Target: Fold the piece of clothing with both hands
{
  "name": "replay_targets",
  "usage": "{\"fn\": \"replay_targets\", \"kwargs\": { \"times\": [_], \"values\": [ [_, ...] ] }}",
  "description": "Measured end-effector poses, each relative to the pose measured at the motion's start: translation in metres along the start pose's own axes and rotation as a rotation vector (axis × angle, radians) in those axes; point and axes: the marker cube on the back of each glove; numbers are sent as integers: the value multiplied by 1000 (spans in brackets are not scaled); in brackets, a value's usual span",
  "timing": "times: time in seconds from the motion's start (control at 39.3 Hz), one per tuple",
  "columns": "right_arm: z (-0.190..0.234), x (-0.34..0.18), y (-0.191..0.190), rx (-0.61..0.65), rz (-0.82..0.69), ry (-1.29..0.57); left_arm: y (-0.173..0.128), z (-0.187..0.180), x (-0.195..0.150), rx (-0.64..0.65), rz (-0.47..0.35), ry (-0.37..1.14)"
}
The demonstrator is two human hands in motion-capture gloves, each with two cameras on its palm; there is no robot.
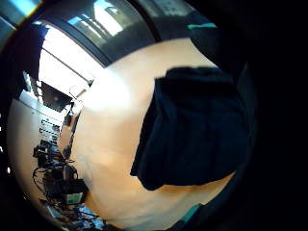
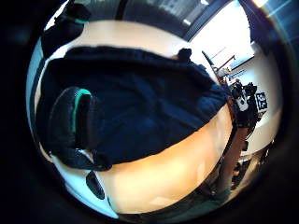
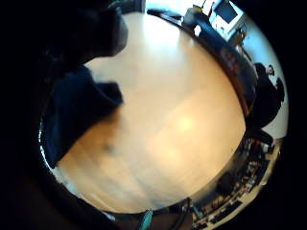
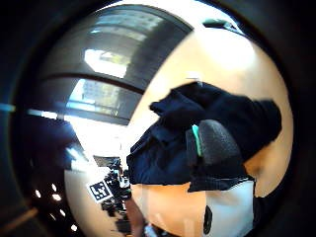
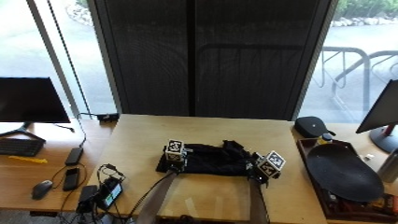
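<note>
Dark garment lay bunched mid-counter, long axis running left to right between the hands. Left hand sat at its left end, right hand at its right; neither nearer. Grip: cannot tell, fingers hidden.

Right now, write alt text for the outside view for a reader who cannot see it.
A dark piece of clothing lies bunched on a light wooden table, with the person's left hand at one end and right hand at the other. Behind the table hangs a dark window blind.
</note>
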Motion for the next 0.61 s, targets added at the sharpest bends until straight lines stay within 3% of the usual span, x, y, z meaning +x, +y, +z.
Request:
{"fn": "replay_targets", "kwargs": {
  "times": [0.05, 0.13, 0.18, 0.25, 0.31, 0.48, 0.61],
  "values": [
    [5, 12, 5, -84, 83, 38, 3, 19, -1, -72, 6, -14],
    [18, 22, 24, -325, 199, 77, 12, 40, 2, -213, 7, 24],
    [25, 27, 27, -387, 249, 102, 25, 47, 6, -348, 0, 64],
    [37, 20, 16, -356, 224, 47, 39, 59, 7, -518, -24, 103],
    [41, 12, 18, -408, 198, 16, 43, 66, 9, -576, -35, 127],
    [44, 13, 22, -455, 287, 210, 50, 66, 17, -609, -37, 146],
    [43, 8, -2, -293, 250, 191, 52, 65, 21, -608, -35, 153]
  ]
}}
